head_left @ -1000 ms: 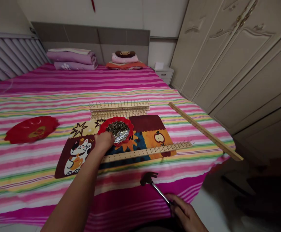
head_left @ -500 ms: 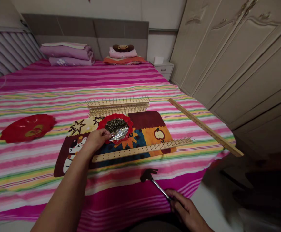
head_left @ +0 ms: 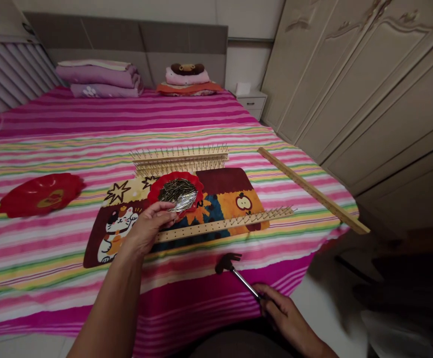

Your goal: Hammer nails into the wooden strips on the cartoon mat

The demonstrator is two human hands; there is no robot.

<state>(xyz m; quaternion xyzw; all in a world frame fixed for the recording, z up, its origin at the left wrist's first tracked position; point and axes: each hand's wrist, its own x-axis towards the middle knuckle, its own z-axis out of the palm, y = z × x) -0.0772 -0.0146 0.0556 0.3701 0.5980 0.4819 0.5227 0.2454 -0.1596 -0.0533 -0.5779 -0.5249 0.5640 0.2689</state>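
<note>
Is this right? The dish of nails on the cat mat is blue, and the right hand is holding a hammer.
The head view shows that the dish of nails on the cat mat is red, not blue, and the right hand is holding a hammer.

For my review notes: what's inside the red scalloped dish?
Small nails lie heaped on crumpled silver foil in the red dish; its floor is hidden beneath them.

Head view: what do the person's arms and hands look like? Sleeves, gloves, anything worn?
Both are bare: no gloves on the left hand or right hand, and no sleeves on the forearms. No watch or band shows at the wrists. Dark clothing shows at the bottom edge.
</note>
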